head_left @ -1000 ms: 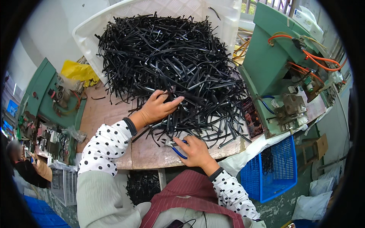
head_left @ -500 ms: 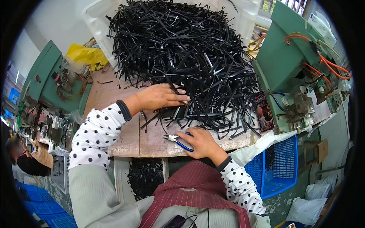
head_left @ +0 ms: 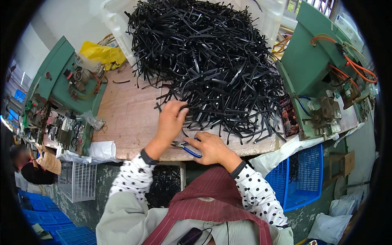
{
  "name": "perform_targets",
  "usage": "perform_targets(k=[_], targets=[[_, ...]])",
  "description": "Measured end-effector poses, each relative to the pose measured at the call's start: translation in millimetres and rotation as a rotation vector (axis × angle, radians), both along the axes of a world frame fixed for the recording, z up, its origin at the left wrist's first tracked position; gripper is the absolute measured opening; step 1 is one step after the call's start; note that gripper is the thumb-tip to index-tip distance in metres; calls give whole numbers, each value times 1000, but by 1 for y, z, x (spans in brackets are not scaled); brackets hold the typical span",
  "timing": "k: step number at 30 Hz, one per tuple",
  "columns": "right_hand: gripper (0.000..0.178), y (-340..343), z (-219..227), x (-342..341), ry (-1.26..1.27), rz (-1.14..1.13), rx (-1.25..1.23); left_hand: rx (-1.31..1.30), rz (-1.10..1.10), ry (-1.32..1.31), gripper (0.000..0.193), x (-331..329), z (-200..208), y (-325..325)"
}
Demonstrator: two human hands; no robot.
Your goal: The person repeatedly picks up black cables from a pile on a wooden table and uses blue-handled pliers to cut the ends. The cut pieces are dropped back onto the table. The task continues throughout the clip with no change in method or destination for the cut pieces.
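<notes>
A big heap of thin black strips with curved ends, apparently eyeglass temples [head_left: 212,69], spreads over the bench. At its near left edge is my left hand [head_left: 170,118], fingers curled and thumb close to them. A dark bit shows at those fingertips, but I cannot make out what it is. My right hand [head_left: 210,148] lies at the bench's front edge, closed round blue-handled cutting pliers [head_left: 191,152]. The pliers' metal jaws point left, just beside my left wrist.
Green machines stand at the left [head_left: 57,77] and right [head_left: 314,61]. A white crate [head_left: 116,20] backs the heap, with a yellow bag [head_left: 104,55] beside it. Under the bench sits a bin of black strips [head_left: 165,183]. Blue crates [head_left: 304,179] stand lower right. A person sits far left.
My left hand has drawn back from the heap toward me, its fingers going from flat to curled. My right hand keeps the pliers, shifted slightly. The whole view has shifted a little.
</notes>
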State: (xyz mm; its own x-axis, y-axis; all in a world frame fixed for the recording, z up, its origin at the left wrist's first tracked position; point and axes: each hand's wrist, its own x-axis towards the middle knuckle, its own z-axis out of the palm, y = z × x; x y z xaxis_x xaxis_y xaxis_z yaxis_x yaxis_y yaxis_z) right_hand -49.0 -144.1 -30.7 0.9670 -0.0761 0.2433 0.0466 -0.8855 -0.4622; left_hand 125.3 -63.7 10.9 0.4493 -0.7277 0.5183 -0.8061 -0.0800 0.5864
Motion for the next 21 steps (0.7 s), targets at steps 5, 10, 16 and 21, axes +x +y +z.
perform_targets(k=[5, 10, 16, 21], targets=[[70, 24, 4, -24, -48, -2, -42, -165, -43, -199, 29, -31, -6, -41], [70, 30, 6, -40, -103, -41, -20, 80, -57, -461, 28, -3, -4, -71], [74, 3, -10, -41, -151, -118, 1, 29, -105, -494, 28, 2, -22, -38], [73, 0, -13, -36, -280, -119, -9, 22, -67, -343, 20, 0, -35, -22]])
